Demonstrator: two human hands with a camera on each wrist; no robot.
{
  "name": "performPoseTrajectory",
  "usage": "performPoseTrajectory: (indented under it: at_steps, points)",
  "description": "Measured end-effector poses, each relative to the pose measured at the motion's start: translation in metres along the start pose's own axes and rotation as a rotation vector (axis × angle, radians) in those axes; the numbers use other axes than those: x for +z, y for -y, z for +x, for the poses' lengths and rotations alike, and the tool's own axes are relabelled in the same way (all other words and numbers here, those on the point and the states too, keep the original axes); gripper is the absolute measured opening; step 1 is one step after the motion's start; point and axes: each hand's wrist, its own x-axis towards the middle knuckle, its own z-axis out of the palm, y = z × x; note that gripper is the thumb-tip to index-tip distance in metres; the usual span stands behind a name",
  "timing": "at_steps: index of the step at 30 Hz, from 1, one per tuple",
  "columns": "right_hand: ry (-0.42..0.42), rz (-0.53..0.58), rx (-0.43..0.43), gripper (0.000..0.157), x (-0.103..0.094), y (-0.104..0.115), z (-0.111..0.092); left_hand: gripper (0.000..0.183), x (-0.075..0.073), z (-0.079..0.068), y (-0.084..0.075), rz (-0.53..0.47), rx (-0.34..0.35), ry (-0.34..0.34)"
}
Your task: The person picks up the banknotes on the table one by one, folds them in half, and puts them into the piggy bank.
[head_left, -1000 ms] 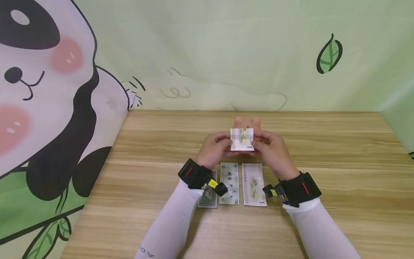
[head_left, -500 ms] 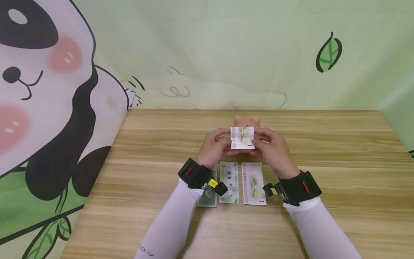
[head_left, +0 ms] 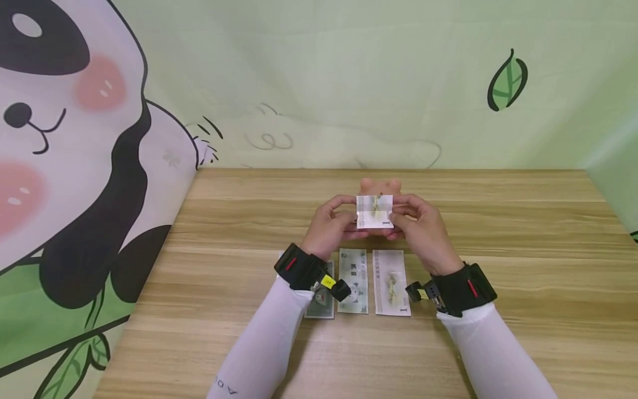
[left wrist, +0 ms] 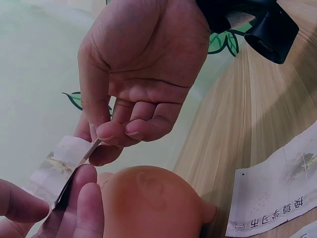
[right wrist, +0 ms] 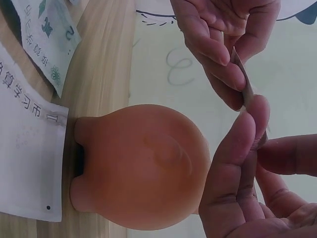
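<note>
In the head view a folded paper banknote (head_left: 375, 211) marked 1 is held up between both hands. My left hand (head_left: 326, 226) pinches its left edge with thumb and fingers, and my right hand (head_left: 423, 233) pinches the right edge. Just behind and below it stands an orange-pink piggy bank (right wrist: 143, 163), partly hidden by the note and hands in the head view. Both wrist views show the note nearly edge-on, above the pig and apart from its body. Whether it touches the top of the pig cannot be told.
Nearer on the wooden table (head_left: 209, 332), flat banknotes lie in a row: one marked 1 (head_left: 391, 282), a green one marked 2 (head_left: 353, 277), and a darker green one (head_left: 324, 307) partly under the left wrist camera. A green printed backdrop (head_left: 349, 83) rises behind the table edge.
The folded note and both hands shift very slightly, with the note now a little further right and its tilt marginally different. Grips stay the same, and the flat notes and piggy bank stay put.
</note>
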Motion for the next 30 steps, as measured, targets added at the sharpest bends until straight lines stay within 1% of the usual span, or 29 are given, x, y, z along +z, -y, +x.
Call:
performPoseTrajectory:
  at_steps: [7, 11, 15, 20, 23, 28, 30]
  points:
    - [-0.004, -0.011, 0.002, 0.03, 0.0005, -0.0026, 0.0011, 0.026, 0.0005, 0.0001, 0.0003, -0.012, 0.015, -0.007]
    - [0.004, -0.03, -0.004, 0.027, 0.0, -0.0031, 0.001, 0.026, 0.0003, -0.0002, 0.0002, 0.0, 0.02, 0.004]
    - [0.007, -0.045, 0.004, 0.029, -0.0006, -0.0019, 0.0006, 0.026, -0.0002, 0.0002, 0.0005, 0.01, 0.02, 0.015]
    - [-0.005, -0.014, 0.031, 0.034, -0.0002, 0.0, -0.0002, 0.028, -0.0008, 0.0006, 0.0003, 0.034, 0.0, 0.002]
    - [-0.006, -0.008, 0.039, 0.035, -0.0004, -0.0002, -0.0001, 0.026, -0.0007, 0.0012, 0.0006, 0.039, -0.002, -0.004]
    - [0.002, -0.047, 0.028, 0.031, -0.0005, -0.0014, 0.0005, 0.025, 0.0003, 0.0019, 0.0021, 0.038, 0.014, -0.003]
    - [0.008, -0.043, 0.017, 0.03, -0.0003, -0.002, 0.0007, 0.025, 0.0007, 0.0021, 0.0024, 0.039, 0.018, -0.004]
